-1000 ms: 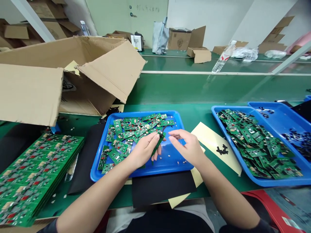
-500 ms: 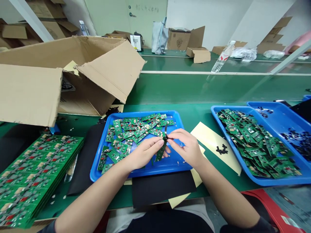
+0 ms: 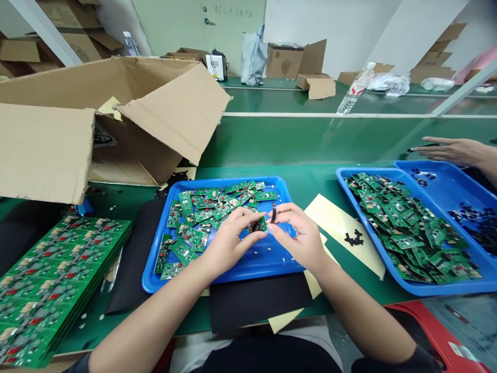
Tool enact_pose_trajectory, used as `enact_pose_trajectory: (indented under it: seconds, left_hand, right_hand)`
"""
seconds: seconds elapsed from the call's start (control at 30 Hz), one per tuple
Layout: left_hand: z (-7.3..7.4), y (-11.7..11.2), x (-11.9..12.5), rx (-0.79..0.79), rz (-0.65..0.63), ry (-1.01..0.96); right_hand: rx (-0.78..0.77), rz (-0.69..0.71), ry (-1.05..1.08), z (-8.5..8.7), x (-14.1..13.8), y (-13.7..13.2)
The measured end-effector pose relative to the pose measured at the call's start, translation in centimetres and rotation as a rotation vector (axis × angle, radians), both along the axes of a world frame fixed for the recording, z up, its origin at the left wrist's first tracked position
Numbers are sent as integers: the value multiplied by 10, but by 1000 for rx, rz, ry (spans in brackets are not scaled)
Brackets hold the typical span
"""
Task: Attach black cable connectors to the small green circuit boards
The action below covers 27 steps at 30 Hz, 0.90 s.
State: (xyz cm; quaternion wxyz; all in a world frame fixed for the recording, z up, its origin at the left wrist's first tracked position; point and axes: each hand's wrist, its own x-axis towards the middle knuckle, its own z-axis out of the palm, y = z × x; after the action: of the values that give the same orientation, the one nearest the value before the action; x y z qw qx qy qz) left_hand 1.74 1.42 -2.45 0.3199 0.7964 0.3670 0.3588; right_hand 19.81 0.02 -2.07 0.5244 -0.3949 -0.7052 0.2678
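Over the near right part of a blue tray (image 3: 155,277), my left hand (image 3: 233,235) pinches a small green circuit board (image 3: 261,224), turned nearly end-on. Beside it, my right hand (image 3: 297,235) is closed on a thin dark curved strip (image 3: 274,212) that stands up from the fingertips; its exact kind I cannot make out. Its fingertips are close to the board's edge; whether they touch it is unclear. Many loose green circuit boards (image 3: 186,251) lie in the left and back of the tray, and tiny pale bits are scattered near its right side.
Stacked board panels (image 3: 58,280) stand at left, below an open cardboard box (image 3: 166,111). Black pieces (image 3: 354,238) lie on yellow paper (image 3: 330,212). A second blue tray (image 3: 411,287) holds heaped boards. Another person's hand (image 3: 450,150) reaches above a further tray (image 3: 458,181).
My left hand has turned the board from slanting downward to nearly end-on. The dark strip has shifted slightly right with my right hand. Another person's hand has come into view at right.
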Motion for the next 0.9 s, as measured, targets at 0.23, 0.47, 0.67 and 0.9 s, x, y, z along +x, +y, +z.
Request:
enact_pose_trajectory:
  seconds: [0.23, 0.47, 0.67, 0.9]
  left_hand:
    - [1, 0, 1, 101, 64, 1]
    - [1, 0, 1, 212, 108, 20]
    - [1, 0, 0, 413, 131, 52]
    - [8, -1, -1, 513, 178, 10]
  right_hand:
    - [-350, 143, 370, -5, -5, 0]
    - [-446, 315, 456, -6, -5, 1]
    - [-412, 364, 438, -6, -1, 0]
    - [-397, 447, 572, -10, -1, 0]
